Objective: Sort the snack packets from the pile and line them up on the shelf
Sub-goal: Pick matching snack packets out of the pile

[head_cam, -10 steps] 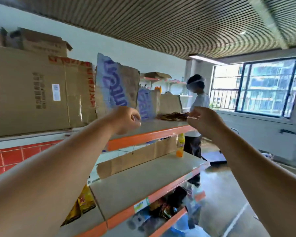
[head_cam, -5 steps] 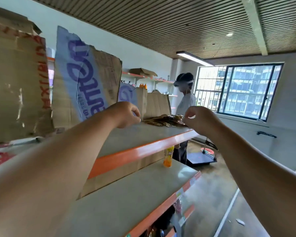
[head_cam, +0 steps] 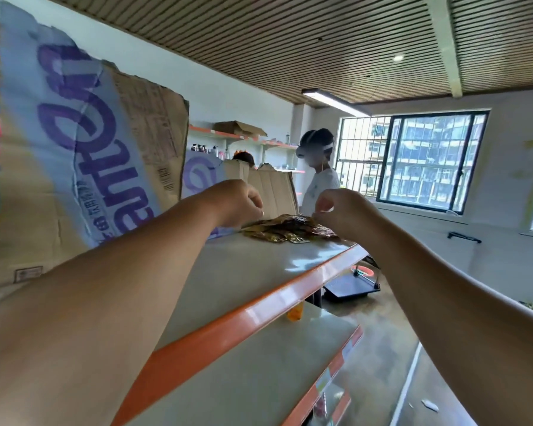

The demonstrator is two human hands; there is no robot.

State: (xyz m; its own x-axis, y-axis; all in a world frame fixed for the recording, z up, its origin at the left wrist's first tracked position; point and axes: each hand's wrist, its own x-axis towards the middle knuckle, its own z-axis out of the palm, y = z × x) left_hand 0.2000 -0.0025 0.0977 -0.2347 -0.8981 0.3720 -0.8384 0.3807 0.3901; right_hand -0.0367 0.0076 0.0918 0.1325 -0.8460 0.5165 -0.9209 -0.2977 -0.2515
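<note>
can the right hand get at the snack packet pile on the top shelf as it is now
Probably yes. The right hand is at the right edge of the snack packet pile on the top shelf, with nothing between them; the left hand is at the other side, the cardboard behind.

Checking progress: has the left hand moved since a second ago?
Yes. The left hand has moved right along the shelf toward the snack pile, now at its left edge.
</note>
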